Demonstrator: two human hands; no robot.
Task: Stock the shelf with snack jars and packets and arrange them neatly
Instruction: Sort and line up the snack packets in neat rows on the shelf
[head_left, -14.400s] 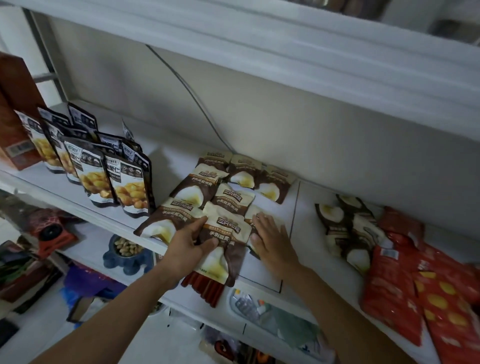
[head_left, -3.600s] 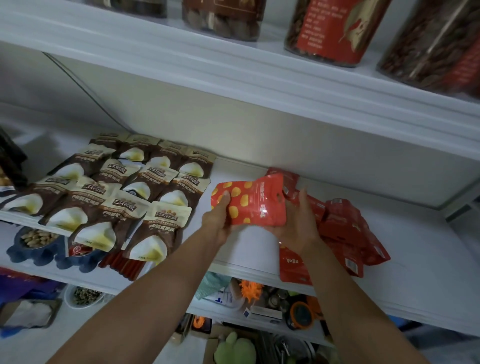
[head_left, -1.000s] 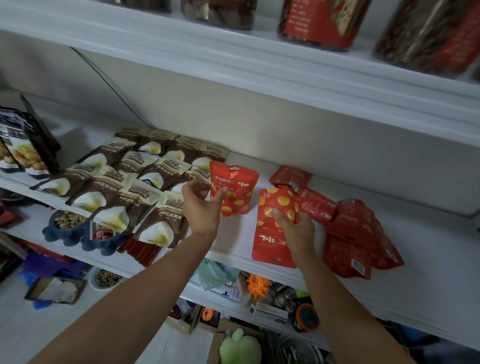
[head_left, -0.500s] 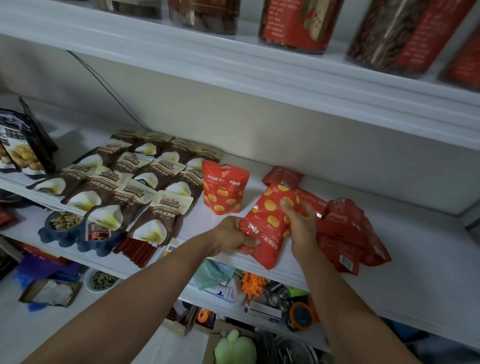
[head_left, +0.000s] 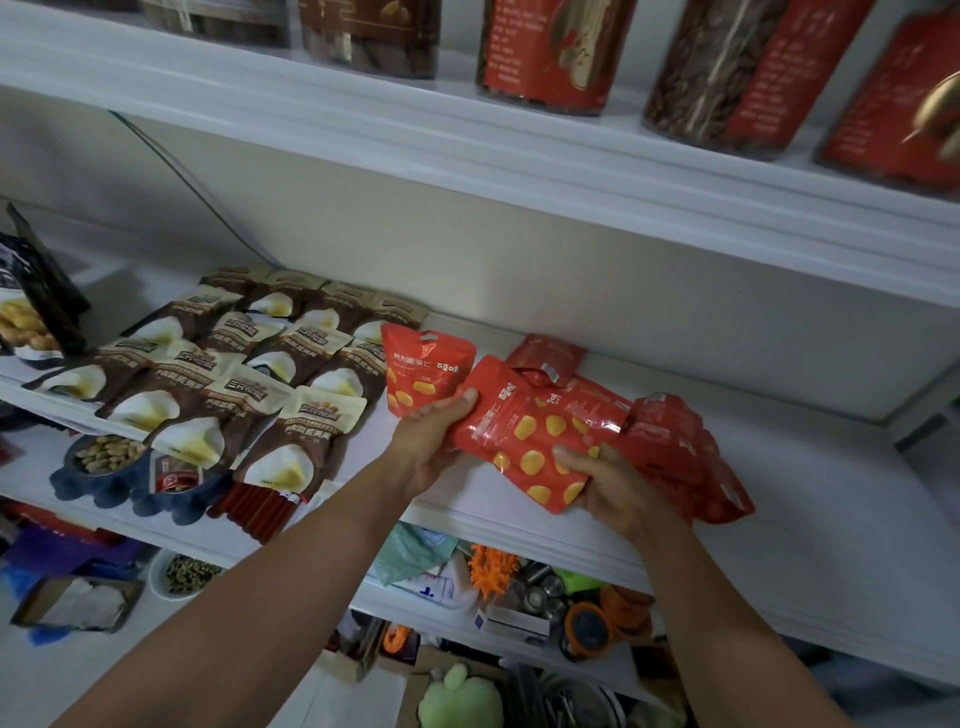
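Observation:
A red packet with yellow dots (head_left: 524, 436) is held tilted just above the white shelf (head_left: 810, 525). My left hand (head_left: 431, 441) grips its top left corner and my right hand (head_left: 613, 483) grips its lower right end. Behind it another red packet (head_left: 426, 371) stands upright beside the brown packets. A loose heap of red packets (head_left: 675, 447) lies to the right, partly hidden by my right hand. Brown and cream packets (head_left: 244, 384) lie in overlapping rows on the left of the shelf.
Snack jars with red labels (head_left: 550, 52) stand on the shelf above. Dark packets (head_left: 36, 317) stand at the far left. Below are a blue bowl of nuts (head_left: 104, 462), red sticks (head_left: 260, 506) and cluttered lower shelves. Bare white shelf extends to the right.
Both hands have lifted the dotted red packet from the heap and turned it toward the left, closer to the upright red packet. The camera has tipped up slightly.

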